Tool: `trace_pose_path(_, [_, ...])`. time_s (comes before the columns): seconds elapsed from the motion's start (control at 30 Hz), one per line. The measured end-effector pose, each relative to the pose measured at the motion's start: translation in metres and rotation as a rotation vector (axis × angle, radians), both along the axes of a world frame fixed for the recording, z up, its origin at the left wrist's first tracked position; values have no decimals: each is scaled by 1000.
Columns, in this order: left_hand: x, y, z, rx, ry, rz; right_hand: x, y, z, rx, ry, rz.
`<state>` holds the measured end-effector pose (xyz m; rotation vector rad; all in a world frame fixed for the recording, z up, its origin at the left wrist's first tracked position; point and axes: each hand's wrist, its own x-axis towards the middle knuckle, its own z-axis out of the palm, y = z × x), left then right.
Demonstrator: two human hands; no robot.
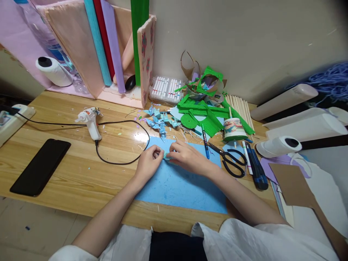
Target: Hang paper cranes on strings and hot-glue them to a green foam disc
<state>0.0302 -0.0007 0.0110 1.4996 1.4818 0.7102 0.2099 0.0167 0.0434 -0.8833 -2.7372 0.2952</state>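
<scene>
My left hand (149, 161) and my right hand (185, 156) meet over the upper part of a blue sheet (174, 188). Between their fingertips is a small light-blue and green folded paper piece (166, 156), mostly hidden by the fingers. Both hands are closed in a pinch on it. Just beyond my hands lie several folded light-blue paper pieces (160, 121) in a loose pile. A blue pen (205, 141) rests across the sheet's upper edge, with black-handled scissors (231, 159) to the right.
A white glue gun (91, 121) with a looping black cord stands at left, above a black phone (40, 166). A utility knife (257, 166) and brown cardboard (290, 183) are at right. Green paper scraps (201, 112) and a marker box (165, 88) sit toward the wall.
</scene>
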Motion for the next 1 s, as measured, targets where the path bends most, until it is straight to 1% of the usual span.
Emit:
trace_pose_path(0.2, [0,1,0,0,-2,-8,-1,2,2,-69,-21,-3])
trace_pose_path(0.4, [0,0,1,3,13,-7,-4,3,5,-93,-72,-26])
trace_pose_path(0.53, [1,0,2,-1,22,-8,-6,5,5,-107,-90,-24])
trace_pose_path(0.83, [1,1,0,10,32,-22,-10,6,5,-43,-157,-27])
trace_pose_path(1.0, [0,1,-2,20,41,-20,-14,9,7,-4,-205,1])
